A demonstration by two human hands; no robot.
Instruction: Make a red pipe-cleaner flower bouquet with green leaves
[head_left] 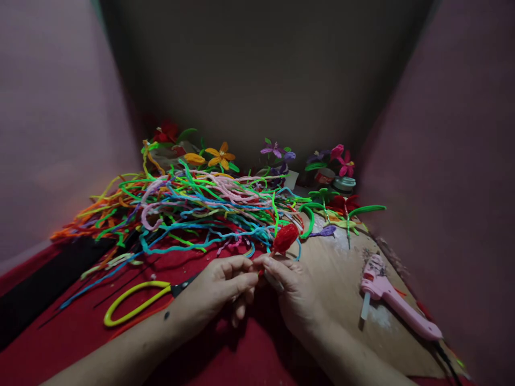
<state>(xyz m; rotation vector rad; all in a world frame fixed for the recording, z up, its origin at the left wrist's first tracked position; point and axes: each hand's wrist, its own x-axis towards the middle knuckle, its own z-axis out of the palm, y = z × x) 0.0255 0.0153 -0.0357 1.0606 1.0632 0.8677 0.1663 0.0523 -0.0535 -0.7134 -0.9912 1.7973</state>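
A red fuzzy pipe-cleaner flower bud (286,237) stands tilted above my fingertips, its lower end between them. My right hand (295,287) pinches it near the base with thumb and fingers. Beside it, the fingers of my left hand (229,281) are closed in a pinch at the same lower end, where a small red bit shows; how much of it each hand grips is partly hidden. Left of my left hand lie yellow-handled scissors (137,303), their blades covered by that hand.
A tangled heap of colored pipe cleaners (209,201) spreads behind my hands. On the brown board (330,289) at right rests a pink glue gun (396,303) with a cord. Finished fuzzy flowers, like an orange one (220,156), and a small jar (344,185) stand at the back.
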